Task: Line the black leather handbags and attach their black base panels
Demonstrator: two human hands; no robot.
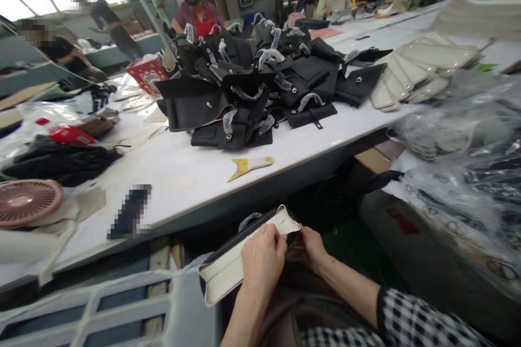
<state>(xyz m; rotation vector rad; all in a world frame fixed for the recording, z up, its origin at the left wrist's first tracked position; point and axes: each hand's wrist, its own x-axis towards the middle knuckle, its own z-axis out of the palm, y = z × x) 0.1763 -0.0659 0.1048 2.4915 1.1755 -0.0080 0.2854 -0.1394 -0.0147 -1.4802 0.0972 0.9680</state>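
Observation:
In my lap lies a black bag (223,272), its cream inner side facing up, with raised corners at both ends and a narrow slit along it. My left hand (264,252) is closed over the middle of the cream side, fingers curled. At the bag's right end, my right hand (310,246) grips the corner; its fingertips are partly hidden. A plastic-wrapped handle (249,220) shows behind the far edge. On the white table (191,195) ahead lies a yellow and white forked tool (249,166), apart from both hands.
A heap of black bags (244,81) with wrapped handles covers the table's middle. Cream panels (423,68) are stacked at right, above plastic-wrapped goods (468,173). A pink fan (30,201) and a blurred-out phone-like object (130,211) lie at left. Several people work beyond.

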